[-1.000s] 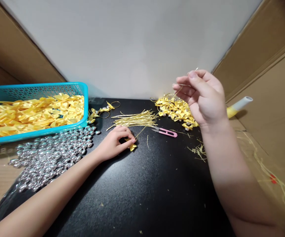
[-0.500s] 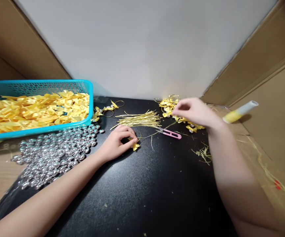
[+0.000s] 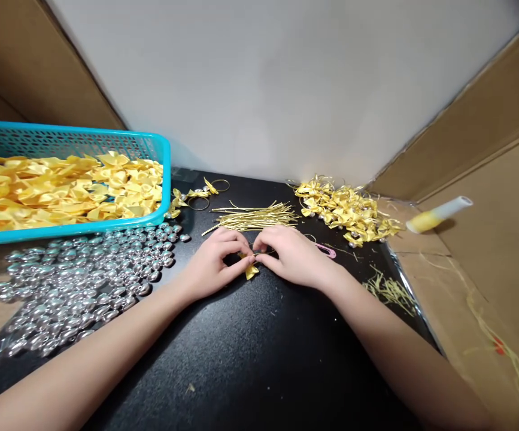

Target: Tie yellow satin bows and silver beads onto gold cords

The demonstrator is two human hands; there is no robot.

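Note:
My left hand (image 3: 223,260) is closed on a small yellow ribbon bow (image 3: 251,272), which shows just under its fingertips. Against it, my right hand (image 3: 286,254) pinches a thin gold cord (image 3: 266,251) that runs from the bow. The fingertips of both hands almost meet just above the black tabletop. Behind them lies a bundle of cut gold cords (image 3: 257,215). Pink thread snips (image 3: 326,250) lie beyond my right hand, partly hidden by it.
At left stands a turquoise basket (image 3: 166,173) of yellow bows, with many silver beads (image 3: 88,281) before it. Finished bows with loops (image 3: 349,209) are heaped at back right, near cord scraps (image 3: 389,290) and a white-and-yellow tube (image 3: 439,215). Cardboard walls flank the table.
My right hand has come down and left from beside the bow heap to meet my left hand, bringing the cord end with it. The left hand has stayed on the bow.

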